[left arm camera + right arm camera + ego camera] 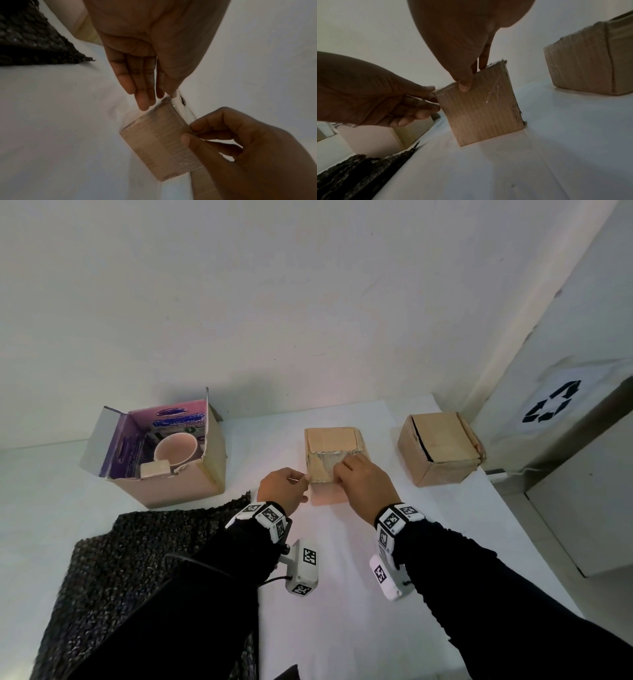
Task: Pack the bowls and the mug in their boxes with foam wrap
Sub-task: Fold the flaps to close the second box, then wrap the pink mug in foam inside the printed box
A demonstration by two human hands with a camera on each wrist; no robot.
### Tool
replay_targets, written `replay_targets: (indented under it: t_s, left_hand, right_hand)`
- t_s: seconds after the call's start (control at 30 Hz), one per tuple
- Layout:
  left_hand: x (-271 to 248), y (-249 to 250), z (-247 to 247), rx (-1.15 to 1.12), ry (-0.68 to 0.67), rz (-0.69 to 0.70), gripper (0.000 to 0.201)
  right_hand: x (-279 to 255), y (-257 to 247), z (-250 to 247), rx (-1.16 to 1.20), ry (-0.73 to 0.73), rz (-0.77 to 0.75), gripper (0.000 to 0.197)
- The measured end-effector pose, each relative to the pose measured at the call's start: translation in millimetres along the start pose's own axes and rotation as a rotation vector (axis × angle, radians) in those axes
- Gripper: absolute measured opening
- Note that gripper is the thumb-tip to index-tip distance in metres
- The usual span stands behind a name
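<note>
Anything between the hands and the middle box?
Nothing visible. Both hands are on the middle box: the right hand pinches its top front edge, and the left hand pinches its top left corner.

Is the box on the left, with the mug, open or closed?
Open. The left box has its flaps raised, and the mug shows inside.

A white table (342,628) bears a row of three: an open cardboard box with purple flaps (178,484) at left, a small closed brown cardboard box (330,438) in the middle, a larger closed brown box (440,436) at right. A dark netted foam sheet (137,549) lies near the open one.
</note>
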State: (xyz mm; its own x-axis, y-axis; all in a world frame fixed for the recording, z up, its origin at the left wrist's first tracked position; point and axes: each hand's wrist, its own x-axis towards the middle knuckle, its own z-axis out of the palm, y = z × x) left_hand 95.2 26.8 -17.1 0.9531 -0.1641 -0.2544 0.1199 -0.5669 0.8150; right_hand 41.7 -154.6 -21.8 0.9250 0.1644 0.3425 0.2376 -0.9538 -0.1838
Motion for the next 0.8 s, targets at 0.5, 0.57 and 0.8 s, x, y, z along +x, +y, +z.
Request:
replay_targets:
  t_s: [0.5,0.57,0.8]
  left_hand:
    - [-87,-71,-132,0.59,0.16,-0.116,0.016]
    - [-108,-88,-144,0.581,0.174,-0.189,0.016]
    - [-154,-156,-154,0.706,0.128,-0.372,0.043]
  right_hand:
    - [36,-100,-1,0.564,-0.357,-0.031,0.02]
    - [34,-120,6,0.592,-0.411,-0.066,0.025]
    - [20,-180,39,0.526,-0.635,-0.254,0.042]
